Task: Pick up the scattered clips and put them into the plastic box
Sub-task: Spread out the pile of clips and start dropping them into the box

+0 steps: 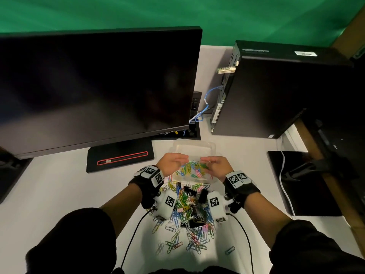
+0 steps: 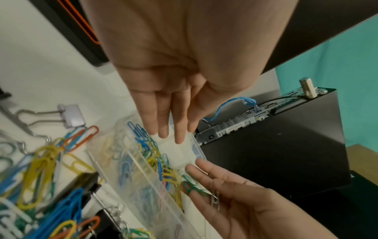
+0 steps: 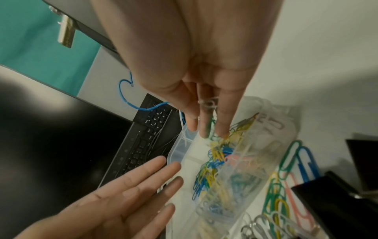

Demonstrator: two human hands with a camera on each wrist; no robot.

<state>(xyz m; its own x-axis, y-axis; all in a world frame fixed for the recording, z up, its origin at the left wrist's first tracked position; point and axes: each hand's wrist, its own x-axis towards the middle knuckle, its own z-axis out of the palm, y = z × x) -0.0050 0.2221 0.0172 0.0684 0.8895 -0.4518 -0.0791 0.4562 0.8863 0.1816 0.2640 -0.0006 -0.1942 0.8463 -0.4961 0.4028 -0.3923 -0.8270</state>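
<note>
Green backdrop (image 1: pixel 177 12) behind a white table (image 1: pixel 59 190); dark monitor (image 1: pixel 94 86) at left, black computer tower (image 1: pixel 276 91) at right.

Head camera looks steeply down from above; both wrist cameras sit close along the fingers — all share the plastic box (image 1: pixel 194 147).

Not much legible here tbh; the computer tower (image 1: pixel 276 91) at far right has a small logo line and a white sticker on top, both too blurry to read; the keyboard (image 3: pixel 143 145) behind the monitor shows key legends, too tiny to make out; the wrist bands (image 1: pixel 153 173) carry square black-and-white marker codes, no letters.
</note>
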